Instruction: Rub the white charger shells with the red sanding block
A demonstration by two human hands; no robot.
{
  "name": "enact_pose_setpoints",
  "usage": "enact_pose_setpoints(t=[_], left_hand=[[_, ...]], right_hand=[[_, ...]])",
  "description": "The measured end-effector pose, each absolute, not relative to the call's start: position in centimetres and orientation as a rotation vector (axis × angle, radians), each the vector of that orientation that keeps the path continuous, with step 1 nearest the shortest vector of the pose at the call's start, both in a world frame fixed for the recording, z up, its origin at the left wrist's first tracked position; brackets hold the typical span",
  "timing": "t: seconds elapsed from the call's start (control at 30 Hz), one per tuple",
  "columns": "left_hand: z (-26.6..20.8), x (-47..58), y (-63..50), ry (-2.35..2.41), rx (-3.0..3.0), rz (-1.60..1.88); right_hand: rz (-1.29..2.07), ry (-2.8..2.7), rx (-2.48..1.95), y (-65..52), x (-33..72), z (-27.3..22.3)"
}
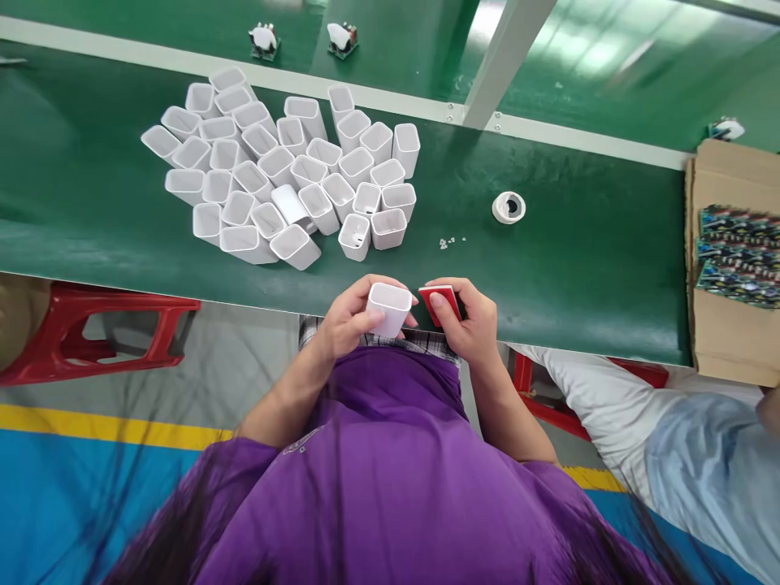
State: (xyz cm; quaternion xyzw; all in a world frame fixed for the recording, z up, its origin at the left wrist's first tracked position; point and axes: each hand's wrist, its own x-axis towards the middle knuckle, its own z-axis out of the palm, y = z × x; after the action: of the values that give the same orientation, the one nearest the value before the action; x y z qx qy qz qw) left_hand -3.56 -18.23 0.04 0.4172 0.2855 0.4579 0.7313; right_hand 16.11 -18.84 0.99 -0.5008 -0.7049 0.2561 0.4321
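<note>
My left hand [350, 319] is closed round a white plastic housing [390, 313], its open end facing up. Just right of it, my right hand [474, 318] grips a small flat red pad [444, 305] with a white edge, thumb on top. A narrow gap separates the pad from the housing. Beyond both hands, many more white housings [308, 171] stand grouped on the green table, most with their open ends up; one lies with a closed face showing [289, 203]. What lies under my right palm is hidden.
A white roll [508, 208] and small white crumbs [448, 243] lie on the green table [578, 268]. Circuit boards [740, 256] rest on cardboard [731, 175] at right. A metal post [509, 57] rises behind. A co-worker's leg [585, 390] is at right, a red stool [91, 333] at left.
</note>
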Motion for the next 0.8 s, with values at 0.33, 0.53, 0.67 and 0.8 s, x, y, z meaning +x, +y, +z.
enact_pose_setpoints(t=[0.33, 0.53, 0.67, 0.8], left_hand=[[0.7, -3.5, -17.5, 0.481, 0.738, 1.052], [-0.4, -4.0, -17.9, 0.456, 0.948, 1.123], [-0.8, -4.0, -17.9, 0.452, 1.128, 1.175], [-0.8, -3.6, -18.1, 0.535, 1.384, 1.269]], right_hand=[[0.612, -1.778, -1.216, -18.8, 16.0, 1.0], [0.585, -1.792, -1.218, -18.8, 15.9, 1.0], [0.584, -1.8, -1.224, -18.8, 15.9, 1.0], [0.598, -1.799, -1.224, -18.8, 15.9, 1.0]])
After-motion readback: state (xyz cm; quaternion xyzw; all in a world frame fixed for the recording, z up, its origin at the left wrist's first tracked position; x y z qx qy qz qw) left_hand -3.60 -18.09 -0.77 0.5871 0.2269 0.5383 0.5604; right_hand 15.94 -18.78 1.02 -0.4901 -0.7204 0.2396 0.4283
